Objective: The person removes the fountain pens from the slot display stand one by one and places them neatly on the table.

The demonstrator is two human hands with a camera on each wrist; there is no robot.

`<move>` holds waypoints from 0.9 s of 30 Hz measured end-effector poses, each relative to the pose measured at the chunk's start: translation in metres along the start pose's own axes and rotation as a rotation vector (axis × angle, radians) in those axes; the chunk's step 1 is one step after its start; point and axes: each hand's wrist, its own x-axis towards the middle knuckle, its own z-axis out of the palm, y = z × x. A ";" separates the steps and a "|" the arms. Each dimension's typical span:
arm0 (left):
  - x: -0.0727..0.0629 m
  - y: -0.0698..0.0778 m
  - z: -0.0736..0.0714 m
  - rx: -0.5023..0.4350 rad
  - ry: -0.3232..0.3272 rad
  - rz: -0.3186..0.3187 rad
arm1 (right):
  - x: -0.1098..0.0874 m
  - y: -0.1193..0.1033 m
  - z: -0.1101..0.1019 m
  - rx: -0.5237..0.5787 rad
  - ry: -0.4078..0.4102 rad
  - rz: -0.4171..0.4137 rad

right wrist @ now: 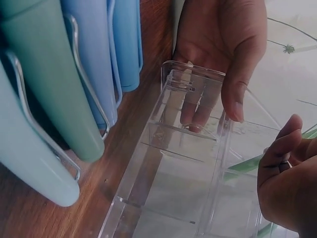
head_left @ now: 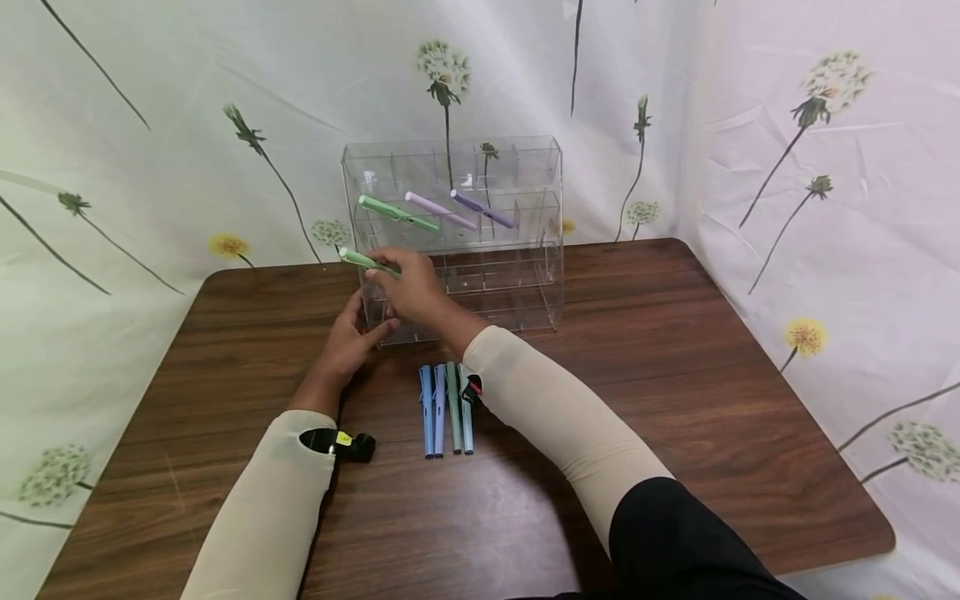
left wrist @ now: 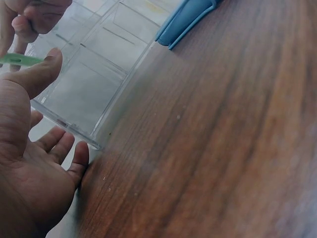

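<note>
Nearest you, your two sleeved forearms reach out over the brown worktop, so start from them and read across. Your left hand rests at the lower left corner of the clear acrylic organizer, fingers straight and relaxed, the palm laid against the end wall and the thumb up along the front; it grips nothing and simply steadies the rack. Keep that flat pressure on, since the rack looks light and could slide on the smooth wood when a pen goes in. Just right of it, your right hand pinches the light green pen between thumb and curled fingers, near the pen's right end, and holds it at the front of the lower left compartment, slanting up to the left, most of its length outside the rack. To seat it well, I would match its tilt to the green pen already lying in the tier above, and slide it in without knocking the dividers. Further right in that upper tier lie a lilac pen and a purple pen, side by side at the same slant. On the worktop in front of the rack, beside your right forearm, four blue and teal pens lie close together in a row, near at hand.
</note>
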 end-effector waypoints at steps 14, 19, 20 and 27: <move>-0.001 0.002 0.000 -0.008 0.011 -0.021 | -0.004 -0.014 -0.020 0.005 0.003 -0.004; -0.001 0.002 0.001 -0.009 0.019 -0.023 | -0.007 -0.020 -0.026 0.035 0.010 -0.056; -0.001 0.002 0.001 -0.011 0.019 -0.025 | -0.008 -0.021 -0.027 0.045 0.011 -0.060; 0.001 0.003 0.001 -0.010 0.021 -0.029 | -0.019 -0.032 -0.036 0.091 0.016 -0.089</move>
